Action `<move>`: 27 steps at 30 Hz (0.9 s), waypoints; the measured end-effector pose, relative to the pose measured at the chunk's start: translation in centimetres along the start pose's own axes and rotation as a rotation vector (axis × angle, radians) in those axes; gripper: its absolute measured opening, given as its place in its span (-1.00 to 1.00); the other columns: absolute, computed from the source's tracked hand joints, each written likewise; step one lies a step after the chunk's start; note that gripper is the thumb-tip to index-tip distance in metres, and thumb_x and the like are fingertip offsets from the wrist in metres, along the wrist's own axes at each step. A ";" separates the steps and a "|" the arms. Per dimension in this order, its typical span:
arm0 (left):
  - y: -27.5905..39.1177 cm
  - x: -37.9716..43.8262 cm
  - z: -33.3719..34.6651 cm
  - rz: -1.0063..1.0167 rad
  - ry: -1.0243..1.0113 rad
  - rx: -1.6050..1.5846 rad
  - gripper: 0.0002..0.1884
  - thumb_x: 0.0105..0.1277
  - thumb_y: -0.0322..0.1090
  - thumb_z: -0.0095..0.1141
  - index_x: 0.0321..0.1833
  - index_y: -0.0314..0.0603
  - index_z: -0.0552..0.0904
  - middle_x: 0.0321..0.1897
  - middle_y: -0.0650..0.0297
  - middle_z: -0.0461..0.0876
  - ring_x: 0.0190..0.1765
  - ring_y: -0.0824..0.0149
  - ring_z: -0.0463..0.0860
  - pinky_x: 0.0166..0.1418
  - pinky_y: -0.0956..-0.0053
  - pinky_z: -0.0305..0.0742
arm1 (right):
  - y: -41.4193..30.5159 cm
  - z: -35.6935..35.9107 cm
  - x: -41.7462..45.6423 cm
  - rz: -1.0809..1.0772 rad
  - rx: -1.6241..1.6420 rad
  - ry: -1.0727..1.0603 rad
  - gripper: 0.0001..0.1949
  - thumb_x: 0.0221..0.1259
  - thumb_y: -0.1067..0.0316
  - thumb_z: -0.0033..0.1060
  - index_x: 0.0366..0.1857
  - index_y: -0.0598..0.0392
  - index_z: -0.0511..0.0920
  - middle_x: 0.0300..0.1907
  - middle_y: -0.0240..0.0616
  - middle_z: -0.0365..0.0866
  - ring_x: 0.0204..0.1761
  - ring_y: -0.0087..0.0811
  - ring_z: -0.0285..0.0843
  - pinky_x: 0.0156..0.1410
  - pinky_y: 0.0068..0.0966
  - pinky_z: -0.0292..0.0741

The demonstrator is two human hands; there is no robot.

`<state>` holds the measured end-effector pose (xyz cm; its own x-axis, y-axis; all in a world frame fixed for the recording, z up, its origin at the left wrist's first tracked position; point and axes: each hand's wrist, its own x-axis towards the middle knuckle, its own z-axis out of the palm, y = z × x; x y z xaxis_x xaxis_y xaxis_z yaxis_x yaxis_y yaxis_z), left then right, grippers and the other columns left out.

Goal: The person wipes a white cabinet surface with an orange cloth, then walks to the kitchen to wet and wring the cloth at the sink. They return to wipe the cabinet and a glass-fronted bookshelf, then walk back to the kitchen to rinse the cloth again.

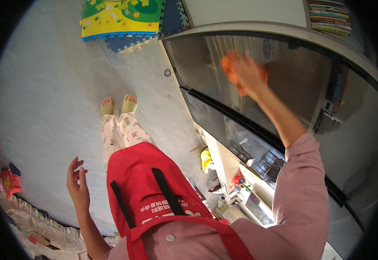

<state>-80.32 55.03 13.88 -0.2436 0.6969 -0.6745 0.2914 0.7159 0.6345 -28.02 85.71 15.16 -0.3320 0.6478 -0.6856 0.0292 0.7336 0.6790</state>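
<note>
An orange cloth (230,69) lies under my right hand (249,73), pressed to the dark glossy upper panel (293,78) of a cabinet. Motion blurs both the hand and the cloth. My right arm reaches out across the panel. Over the grey floor, left of my red apron (143,175), my left hand (78,178) hangs in the air with its fingers apart and nothing in it. Below the upper panel and a black rail (237,115) runs a second glossy panel (215,107), full of reflections.
Foam play mats (122,21) lie on the floor (52,81) at the top. A stack of books or magazines (330,18) is at the upper right. A small dark ring (167,72) lies by the cabinet. A red packet (10,182) and a covered piece of furniture (36,217) are at the lower left.
</note>
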 end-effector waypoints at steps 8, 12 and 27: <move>-0.5 -0.8 2.8 -0.052 -0.039 -0.069 -0.62 0.46 -0.39 -0.01 0.32 -0.20 0.46 0.08 0.15 0.62 -0.09 0.39 0.61 0.04 0.48 0.50 | -7.8 3.3 1.0 -0.053 0.163 -0.072 -0.46 0.18 0.25 0.16 0.30 -0.02 0.41 0.40 -0.27 0.27 0.48 -0.28 0.07 0.58 -0.16 -0.09; -1.8 -2.4 2.8 -0.156 -0.033 -0.078 -0.63 0.48 -0.36 -0.02 0.31 -0.21 0.47 0.07 0.15 0.62 -0.07 0.40 0.60 0.06 0.48 0.50 | -15.9 8.5 -5.7 -0.407 0.257 -0.144 -0.49 0.21 0.26 0.12 0.30 -0.02 0.42 0.42 -0.27 0.26 0.50 -0.30 0.03 0.60 -0.18 -0.18; -2.3 4.1 11.5 -0.295 -0.108 -0.172 -0.66 0.42 -0.43 0.01 0.24 -0.29 0.51 0.03 0.17 0.64 -0.08 0.37 0.61 0.11 0.46 0.47 | -21.4 10.0 10.3 -0.292 0.070 -0.085 -0.36 0.30 0.08 -0.05 0.44 0.09 0.20 0.58 -0.23 -0.12 0.61 -0.19 -0.33 0.64 -0.05 -0.42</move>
<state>-71.36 55.76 5.26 -0.1925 0.4570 -0.8684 0.0611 0.8888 0.4543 -22.61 78.70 -9.04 -0.2564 0.4207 -0.8702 0.0104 0.9015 0.4327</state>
